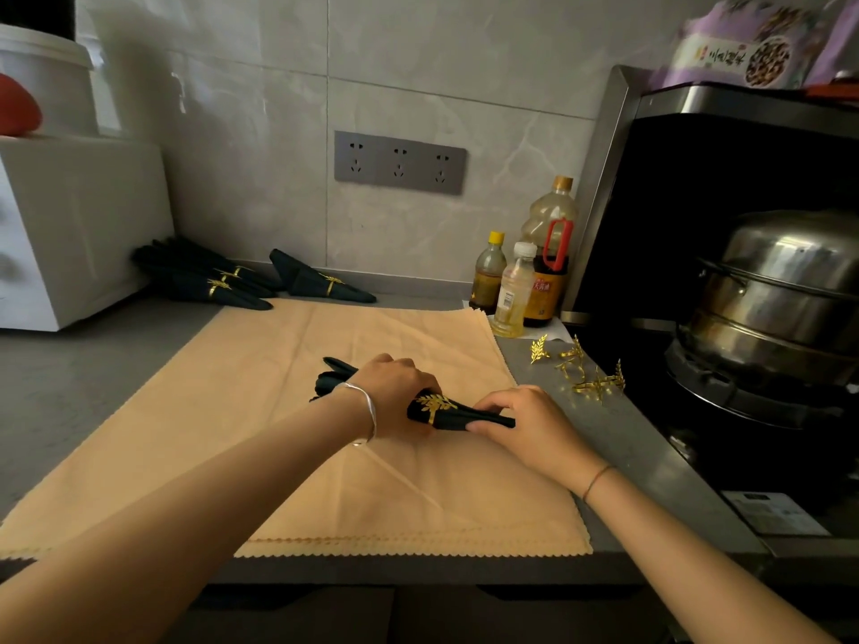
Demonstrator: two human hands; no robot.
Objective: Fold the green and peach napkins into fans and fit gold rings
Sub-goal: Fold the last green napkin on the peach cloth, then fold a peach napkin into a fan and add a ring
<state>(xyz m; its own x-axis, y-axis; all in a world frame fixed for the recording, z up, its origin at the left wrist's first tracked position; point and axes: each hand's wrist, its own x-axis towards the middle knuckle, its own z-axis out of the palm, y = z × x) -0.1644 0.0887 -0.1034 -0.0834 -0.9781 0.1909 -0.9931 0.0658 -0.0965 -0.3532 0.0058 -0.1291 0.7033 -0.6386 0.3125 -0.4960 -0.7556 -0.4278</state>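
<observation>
A: How many napkins are being worked on?
B: One. A green napkin [465, 413], almost black in this light, lies folded at the middle of the frame. It rests on the peach napkins [223, 411], a spread stack whose layers I cannot count. One gold ring [434, 404] with a leaf sprig sits round it.

A: And the hands?
B: The left hand [395, 392] is curled over the napkin just left of the ring. The right hand [525, 425] pinches the narrow end between thumb and fingers. Both are grasping it.

A: Any with rings on already?
B: At the upper left, one ringed napkin [320, 281] lies alone by the wall. Beside it is a pile [195, 276] against a white appliance [69, 225]. Two rings show there, but I cannot tell how many napkins it holds.

A: Spare rings?
B: Loose gold rings [581, 371] lie on the grey counter [618, 439], right of the peach stack. One stands apart and the rest are too tangled to count.

A: What else, and any writing?
B: Three bottles [511, 290] stand together: one yellow-capped, one white-capped, and one large with a red handle. The characters on the large one's red label are too small to read. One wall plate [399, 162] has three sockets. One steel steamer pot [781, 290] stands at the right. A purple bag [743, 44] at the upper right carries blurred print. There is one silver bangle [367, 411] on the left wrist and one thin cord [597, 481] on the right.
</observation>
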